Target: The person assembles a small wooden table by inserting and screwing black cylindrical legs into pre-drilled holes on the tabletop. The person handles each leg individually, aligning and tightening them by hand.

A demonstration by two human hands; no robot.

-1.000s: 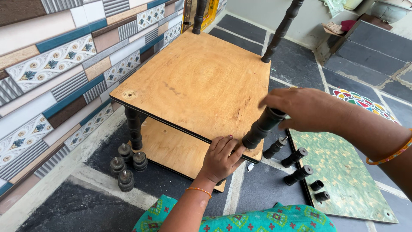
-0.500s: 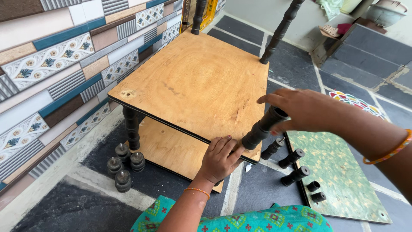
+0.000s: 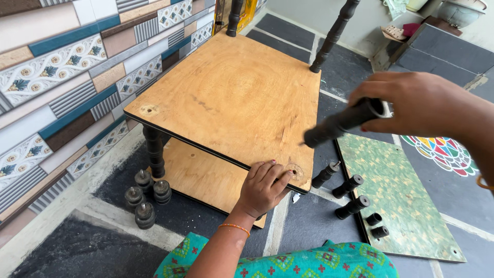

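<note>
My right hand (image 3: 422, 105) grips a black turned wooden leg (image 3: 339, 123), held nearly level in the air above the near right corner of the upper plywood shelf board (image 3: 226, 98). My left hand (image 3: 262, 188) lies on the front edge of that board, its fingers next to a bare screw hole (image 3: 295, 171) in the corner. Two black legs (image 3: 332, 36) stand on the board's far corners. A lower plywood board (image 3: 203, 180) lies beneath, joined by a black leg (image 3: 153, 152) at the left.
Several black spacer pieces (image 3: 144, 198) stand on the floor at the left, near the tiled wall (image 3: 62, 87). More black legs (image 3: 350, 195) lie beside a green patterned board (image 3: 401, 198) on the right. Stone steps (image 3: 447, 51) rise at the far right.
My right hand has lifted the black leg off the board's near right corner and tipped it sideways, baring the screw hole. My left hand has stayed put.
</note>
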